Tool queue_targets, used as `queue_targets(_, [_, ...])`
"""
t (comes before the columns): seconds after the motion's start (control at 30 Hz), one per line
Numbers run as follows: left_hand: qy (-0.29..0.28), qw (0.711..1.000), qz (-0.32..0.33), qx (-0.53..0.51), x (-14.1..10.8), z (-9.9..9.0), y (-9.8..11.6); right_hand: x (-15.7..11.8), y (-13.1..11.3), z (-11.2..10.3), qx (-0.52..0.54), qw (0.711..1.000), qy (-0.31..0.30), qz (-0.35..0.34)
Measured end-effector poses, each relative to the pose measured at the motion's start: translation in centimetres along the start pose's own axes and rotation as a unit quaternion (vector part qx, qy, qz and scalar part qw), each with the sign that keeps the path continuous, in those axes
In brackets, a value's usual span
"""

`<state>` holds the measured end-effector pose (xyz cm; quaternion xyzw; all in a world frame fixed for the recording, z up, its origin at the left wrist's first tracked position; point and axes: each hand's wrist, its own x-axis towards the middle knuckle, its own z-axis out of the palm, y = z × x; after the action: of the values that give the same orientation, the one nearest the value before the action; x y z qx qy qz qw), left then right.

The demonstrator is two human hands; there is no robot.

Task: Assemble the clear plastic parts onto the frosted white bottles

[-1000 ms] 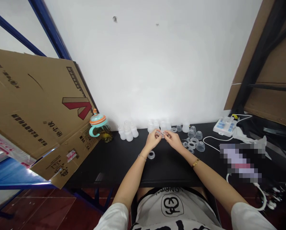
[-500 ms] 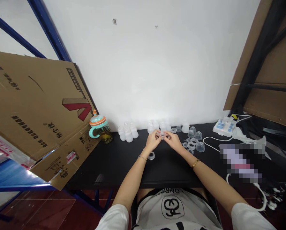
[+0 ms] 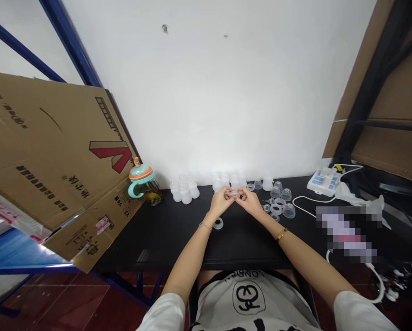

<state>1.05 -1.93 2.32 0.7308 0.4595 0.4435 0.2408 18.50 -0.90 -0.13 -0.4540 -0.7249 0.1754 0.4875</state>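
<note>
Between the fingertips of my left hand and my right hand is a small clear plastic ring. Both hands pinch it from opposite sides, above the black table. Just behind them, white bottles stand in a group against the wall. Below my left wrist a loose translucent ring lies flat on the table. To the right of my right hand are several clear dome caps and more rings. Fingers partly cover the held ring, so its finer details are hidden.
A second group of white bottles stands to the left. Farther left is a teal-handled jug beside a large cardboard box. A power strip, white cables and a blurred-out packet lie at the right.
My hands stay in nearly the same place. The ring between my fingertips has tilted slightly and shows a little more of its rim.
</note>
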Motion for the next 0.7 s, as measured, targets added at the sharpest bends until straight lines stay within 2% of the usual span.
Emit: queue_targets(0.7, [0.034,0.997,0.016,0.069,-0.25,0.02,0.73,-0.16,-0.69,-0.12,0.030,0.999,0.030,-0.001])
